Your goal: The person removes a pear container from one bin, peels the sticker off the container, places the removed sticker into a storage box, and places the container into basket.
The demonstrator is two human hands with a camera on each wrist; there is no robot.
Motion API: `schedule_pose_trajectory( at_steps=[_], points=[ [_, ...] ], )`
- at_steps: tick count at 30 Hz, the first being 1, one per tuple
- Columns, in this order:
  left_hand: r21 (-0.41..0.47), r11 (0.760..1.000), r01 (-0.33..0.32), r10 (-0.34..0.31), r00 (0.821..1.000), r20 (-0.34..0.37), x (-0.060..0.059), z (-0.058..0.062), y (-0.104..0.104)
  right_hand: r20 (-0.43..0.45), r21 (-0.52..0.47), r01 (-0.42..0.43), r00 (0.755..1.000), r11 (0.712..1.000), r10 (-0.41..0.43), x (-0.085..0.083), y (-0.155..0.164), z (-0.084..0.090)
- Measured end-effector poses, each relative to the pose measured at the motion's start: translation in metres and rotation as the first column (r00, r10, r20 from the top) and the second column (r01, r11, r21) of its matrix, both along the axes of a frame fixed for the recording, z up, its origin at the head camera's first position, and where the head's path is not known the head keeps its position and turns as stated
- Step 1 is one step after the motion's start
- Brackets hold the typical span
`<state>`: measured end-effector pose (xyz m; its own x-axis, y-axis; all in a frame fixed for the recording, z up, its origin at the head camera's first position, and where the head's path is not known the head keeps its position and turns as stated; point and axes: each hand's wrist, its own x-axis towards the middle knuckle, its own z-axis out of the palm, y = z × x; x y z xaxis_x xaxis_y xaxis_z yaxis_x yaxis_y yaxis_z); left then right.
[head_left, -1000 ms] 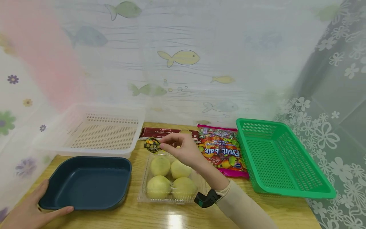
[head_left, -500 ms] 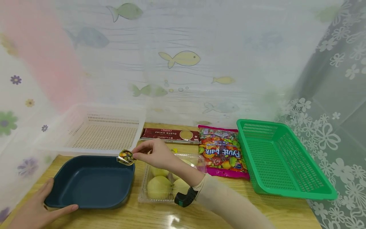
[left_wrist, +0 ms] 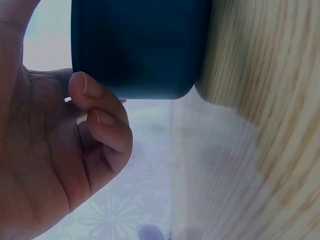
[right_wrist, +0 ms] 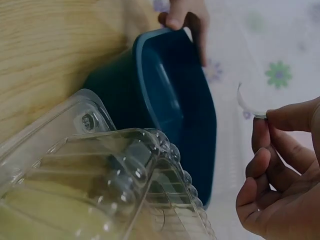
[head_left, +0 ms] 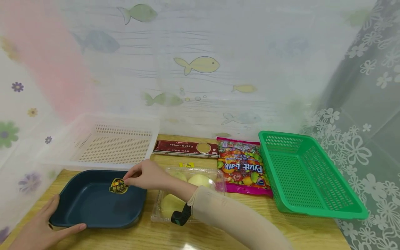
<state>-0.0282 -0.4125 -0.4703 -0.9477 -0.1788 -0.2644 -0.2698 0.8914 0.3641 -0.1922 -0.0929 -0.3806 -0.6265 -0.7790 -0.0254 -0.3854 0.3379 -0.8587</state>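
Over the dark blue basin [head_left: 100,210], my right hand [head_left: 145,176] pinches a black-and-gold label sticker [head_left: 118,187] between thumb and fingertips. From the right wrist view, the thin label appears edge-on and curled at the fingertips, with the other fingers bent below. My left hand [head_left: 37,227] holds the basin's near left corner, thumb along the front side and fingers at the left side. Bent fingers [left_wrist: 107,125] show against the basin's end in the left wrist view. A clear plastic box [head_left: 157,215] of round pale yellow fruit [head_left: 170,205] lies under my right forearm, partly hidden by it.
A white plastic basket [head_left: 118,147] stands behind the basin. Along the back lie a spaghetti packet [head_left: 187,148] and a colourful candy bag [head_left: 242,166]. At right sits a green basket [head_left: 300,180]. A small yellow piece [head_left: 186,164] lies behind the fruit box.
My right hand has carried the sticker leftward and nearer, from above the fruit box to over the basin. The left hand has kept its hold, and the basin looks nearly still.
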Motion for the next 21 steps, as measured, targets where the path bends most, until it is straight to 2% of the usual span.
schedule_pose_trajectory(
  at_steps=[6,10,21],
  points=[
    [0.015,1.000,-0.007,0.007,1.000,0.019,0.000,0.000,0.001,-0.069,0.111,-0.025,0.997,0.994,0.032,0.001,-0.015,-0.007],
    [0.022,1.000,-0.013,0.012,0.999,0.037,-0.001,0.002,0.002,-0.090,0.163,-0.006,0.996,0.987,0.021,0.003,-0.022,-0.010],
    [0.025,0.999,-0.035,0.032,0.995,0.097,-0.002,0.005,0.003,-0.149,0.218,-0.011,0.988,0.976,0.044,0.011,-0.029,-0.008]
  ],
)
